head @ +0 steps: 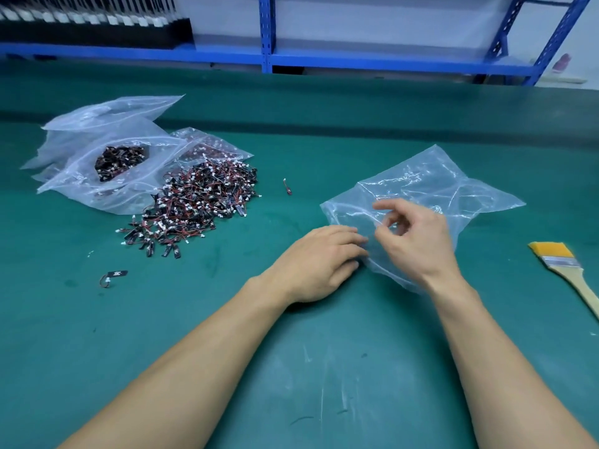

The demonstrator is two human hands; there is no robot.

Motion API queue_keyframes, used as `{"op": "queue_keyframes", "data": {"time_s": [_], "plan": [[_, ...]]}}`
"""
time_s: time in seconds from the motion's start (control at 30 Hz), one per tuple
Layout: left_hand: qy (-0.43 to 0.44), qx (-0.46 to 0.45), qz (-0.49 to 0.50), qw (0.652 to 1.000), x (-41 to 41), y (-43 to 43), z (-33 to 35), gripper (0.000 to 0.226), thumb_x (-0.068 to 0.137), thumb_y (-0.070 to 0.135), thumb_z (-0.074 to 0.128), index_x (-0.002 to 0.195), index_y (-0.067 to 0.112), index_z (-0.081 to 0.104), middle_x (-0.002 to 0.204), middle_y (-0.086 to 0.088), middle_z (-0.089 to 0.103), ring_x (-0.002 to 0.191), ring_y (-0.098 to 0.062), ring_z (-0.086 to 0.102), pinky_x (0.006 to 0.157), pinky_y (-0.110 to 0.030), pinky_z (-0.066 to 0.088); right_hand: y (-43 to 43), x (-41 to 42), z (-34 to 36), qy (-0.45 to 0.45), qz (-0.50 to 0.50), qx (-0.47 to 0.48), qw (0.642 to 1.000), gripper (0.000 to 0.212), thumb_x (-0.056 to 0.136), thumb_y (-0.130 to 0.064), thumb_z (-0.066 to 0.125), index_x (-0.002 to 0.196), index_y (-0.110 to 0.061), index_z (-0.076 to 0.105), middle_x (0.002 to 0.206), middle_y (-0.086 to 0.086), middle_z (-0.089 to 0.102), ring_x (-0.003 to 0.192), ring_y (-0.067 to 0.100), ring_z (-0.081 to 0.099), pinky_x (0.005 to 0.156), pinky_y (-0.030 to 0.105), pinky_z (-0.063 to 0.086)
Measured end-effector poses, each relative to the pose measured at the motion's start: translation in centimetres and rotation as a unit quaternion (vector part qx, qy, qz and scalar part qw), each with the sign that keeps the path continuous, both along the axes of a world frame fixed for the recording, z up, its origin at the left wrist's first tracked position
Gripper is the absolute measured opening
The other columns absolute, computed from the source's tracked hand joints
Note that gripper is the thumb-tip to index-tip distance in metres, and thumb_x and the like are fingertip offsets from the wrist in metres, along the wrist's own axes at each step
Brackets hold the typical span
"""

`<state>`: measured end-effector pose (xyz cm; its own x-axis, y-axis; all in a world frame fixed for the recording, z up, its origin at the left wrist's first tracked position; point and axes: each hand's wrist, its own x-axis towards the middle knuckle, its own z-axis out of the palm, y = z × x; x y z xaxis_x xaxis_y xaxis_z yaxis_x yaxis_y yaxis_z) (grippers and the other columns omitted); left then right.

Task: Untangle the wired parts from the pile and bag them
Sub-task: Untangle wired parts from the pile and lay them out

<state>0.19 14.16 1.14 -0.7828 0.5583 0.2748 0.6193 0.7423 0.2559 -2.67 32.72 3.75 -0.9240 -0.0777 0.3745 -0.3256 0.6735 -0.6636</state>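
1. The clear crumpled plastic bag point(431, 186) lay on the green table mat point(291, 367), right of centre and well apart from the pile of parts.
2. The left hand point(321, 264) lay palm down at the bag's near-left edge. Its fingers were almost straight and their tips pressed on the film, not curled round it.
3. The right hand point(418, 241) was raised over the same corner, with the thumb and curled fingers pinching a fold of the film while the index finger stuck out to the left. The fingertips of the two hands were nearly touching.
4. The heap of small black parts with red-and-black wires and white plugs point(201, 202) sat on the mat to the left, tangled and loose.
5. Behind the heap and touching it lay a clear zip bag holding a dark clump of the same parts point(120, 163), with more clear zip bags point(110, 111) lying under and behind it.
6. One stray wired part point(287, 187) lay between the heap and the crumpled bag; another stray black part with a looped wire point(113, 277) lay nearer, just below the heap.
7. A flat brush with yellow bristles and a pale wooden handle point(564, 267) lay at the right edge, apart from the bag.
8. Blue metal shelving point(266, 34) stood behind the table.
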Motion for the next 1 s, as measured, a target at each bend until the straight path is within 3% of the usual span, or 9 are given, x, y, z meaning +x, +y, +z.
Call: {"op": "queue_keyframes", "data": {"time_s": [0.1,0.2,0.27,0.4,0.53,0.67,0.77,0.83,1.0], "plan": [[-0.005,0.049,0.031,0.998,0.6,-1.9,0.2,0.026,0.099,0.025,0.056,0.120,0.018,0.069,0.131,0.005,0.062,0.126,-0.019,0.049,0.107,-0.040,0.038,0.8,-0.1,0.2,-0.021,0.001,0.103,0.994,0.029,0.080,-0.019,0.063,0.099,-0.039,0.074,0.082,-0.023,0.057,0.090,0.015,0.051,0.079,0.034,0.044],[-0.007,0.063,0.085,0.994,0.7,-4.2,0.2,0.021,0.097,0.025,0.058,0.114,0.018,0.070,0.119,0.006,0.065,0.115,-0.019,0.052,0.101,-0.040,0.042,1.1,0.2,0.7,-0.069,-0.028,0.156,0.985,0.016,0.075,-0.043,0.056,0.085,-0.042,0.069,0.086,-0.022,0.054,0.099,0.015,0.048,0.076,0.034,0.040],[-0.002,0.067,0.136,0.988,0.5,-5.8,-0.1,0.021,0.097,0.026,0.058,0.114,0.020,0.068,0.118,0.006,0.064,0.112,-0.019,0.051,0.099,-0.040,0.042,1.1,0.3,0.8,-0.071,-0.054,0.174,0.981,0.029,0.075,-0.056,0.053,0.084,-0.037,0.072,0.091,-0.015,0.060,0.101,0.020,0.050,0.081,0.037,0.044],[-0.014,0.078,0.215,0.973,-0.6,-7.7,-0.7,0.034,0.098,0.027,0.055,0.130,0.020,0.058,0.134,0.005,0.054,0.123,-0.018,0.045,0.105,-0.039,0.040,0.5,0.4,0.6,0.068,-0.116,0.150,0.979,0.022,0.083,-0.039,0.070,0.097,-0.023,0.075,0.102,0.000,0.065,0.103,0.028,0.050,0.090,0.041,0.040],[-0.013,0.028,0.234,0.972,-3.8,-7.0,-0.6,0.054,0.100,0.021,0.045,0.152,0.011,0.035,0.160,-0.007,0.029,0.147,-0.025,0.025,0.121,-0.038,0.021,-2.5,1.0,-0.5,0.119,0.069,0.147,0.980,0.022,0.087,-0.025,0.072,0.105,-0.014,0.074,0.109,0.003,0.065,0.106,0.027,0.053,0.092,0.041,0.046],[-0.017,-0.027,0.256,0.966,-6.7,-6.3,-0.8,0.056,0.099,0.021,0.039,0.152,0.004,0.029,0.161,-0.013,0.027,0.149,-0.027,0.022,0.122,-0.040,0.014,-3.6,0.4,-2.0,0.031,0.122,0.238,0.963,0.044,0.094,-0.046,0.061,0.127,-0.018,0.067,0.130,0.000,0.062,0.120,0.026,0.049,0.105,0.044,0.041],[-0.048,-0.042,0.255,0.965,-6.9,-6.3,-1.0,0.048,0.101,0.024,0.038,0.143,0.002,0.043,0.156,-0.013,0.036,0.148,-0.026,0.026,0.122,-0.039,0.015,-2.7,-0.4,-2.2,-0.022,0.055,0.241,0.969,0.055,0.091,-0.061,0.049,0.124,-0.021,0.067,0.122,-0.002,0.066,0.115,0.026,0.050,0.103,0.045,0.041],[-0.052,-0.040,0.243,0.968,-5.9,-6.2,-1.1,0.043,0.103,0.026,0.037,0.137,0.004,0.048,0.150,-0.012,0.042,0.146,-0.027,0.029,0.122,-0.040,0.016,-2.0,-0.9,-2.2,-0.025,-0.002,0.226,0.974,0.048,0.091,-0.059,0.053,0.115,-0.021,0.071,0.112,0.000,0.068,0.111,0.028,0.052,0.098,0.045,0.043],[-0.042,-0.043,0.199,0.978,0.0,-5.0,-1.5,0.051,0.104,0.039,0.037,0.150,0.016,0.037,0.159,-0.004,0.031,0.150,-0.020,0.021,0.122,-0.038,0.011,-1.9,-1.0,-2.2,-0.008,-0.059,0.196,0.979,0.029,0.089,-0.047,0.063,0.102,-0.024,0.073,0.098,-0.005,0.070,0.101,0.025,0.054,0.083,0.036,0.041]]}}
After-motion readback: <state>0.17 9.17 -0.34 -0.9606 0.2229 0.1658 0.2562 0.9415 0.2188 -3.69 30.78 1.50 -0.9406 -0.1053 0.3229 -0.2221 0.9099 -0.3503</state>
